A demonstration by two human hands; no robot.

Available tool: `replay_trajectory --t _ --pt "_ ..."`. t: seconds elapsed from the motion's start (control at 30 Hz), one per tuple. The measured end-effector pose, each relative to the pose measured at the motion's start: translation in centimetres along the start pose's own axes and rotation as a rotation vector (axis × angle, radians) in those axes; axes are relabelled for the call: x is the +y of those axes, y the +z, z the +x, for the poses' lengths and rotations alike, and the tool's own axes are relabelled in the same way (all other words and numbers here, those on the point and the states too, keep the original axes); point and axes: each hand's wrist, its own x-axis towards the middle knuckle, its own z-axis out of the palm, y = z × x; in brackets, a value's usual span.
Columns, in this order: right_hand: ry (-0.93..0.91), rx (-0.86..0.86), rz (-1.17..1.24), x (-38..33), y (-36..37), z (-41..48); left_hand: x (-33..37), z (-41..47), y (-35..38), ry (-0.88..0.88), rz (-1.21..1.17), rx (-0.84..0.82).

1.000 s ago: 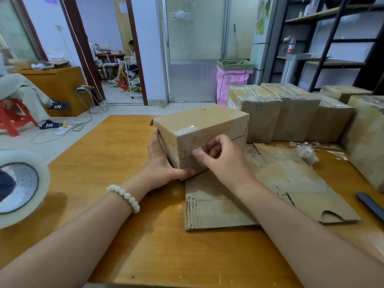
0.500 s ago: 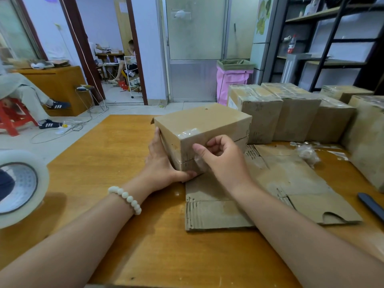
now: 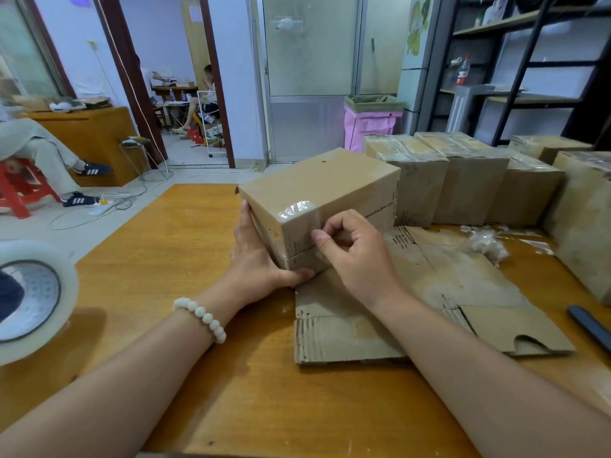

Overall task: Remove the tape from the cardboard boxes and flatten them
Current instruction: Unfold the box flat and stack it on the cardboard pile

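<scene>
Brown corrugated cardboard box [image 3: 317, 200], rectangular, is set mid-table [image 3: 165, 246], partly on flattened cardboard [image 3: 429, 312]; its long axis is run near-left to far-right. Glossy clear tape [image 3: 297, 209] is wrapped over the near corner. Printing cannot be read. Left hand [image 3: 254, 259] is laid flat against the left face. Tape is pinched by right hand [image 3: 358, 259], fingers curled.

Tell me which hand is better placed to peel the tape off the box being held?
Right, probably. The right hand has its thumb and curled fingers pinching at the clear tape on the near face of the cardboard box, while the left hand lies flat against its left side, steadying it.
</scene>
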Motion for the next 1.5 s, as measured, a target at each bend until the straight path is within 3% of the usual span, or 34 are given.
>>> replay_trajectory --t 0.2,0.4,0.57,0.7,0.9,1.07,1.13,1.27,1.5 --pt "0.301 0.093 0.156 -0.4 0.0 -0.2 0.7 -0.2 -0.1 0.051 0.066 0.079" --pt "0.280 0.101 0.220 -0.5 0.1 -0.1 0.7 -0.1 0.1 0.089 0.120 0.104" --pt "0.395 0.124 0.413 -0.3 0.1 0.4 0.6 0.1 0.1 0.116 0.157 0.113" --pt "0.324 0.107 0.293 -0.4 0.2 0.2 0.3 0.1 0.0 0.117 0.211 0.087" --pt "-0.080 0.148 0.007 -0.1 0.3 0.0 0.3 0.1 0.1 0.073 0.173 0.041" --pt "-0.267 0.122 -0.109 0.4 -0.4 0.1 0.3 0.0 0.1 0.081 0.147 0.001" --pt "-0.266 0.132 -0.120 0.4 -0.9 0.3 0.3 0.0 0.1 0.102 0.149 0.012" --pt "0.017 0.159 0.097 -0.4 -1.5 0.4 0.5 -0.1 -0.1 0.152 0.209 0.069" --pt "0.003 0.117 -0.105 -0.7 -1.0 0.6 0.2 -0.1 0.0 0.262 0.332 0.256"
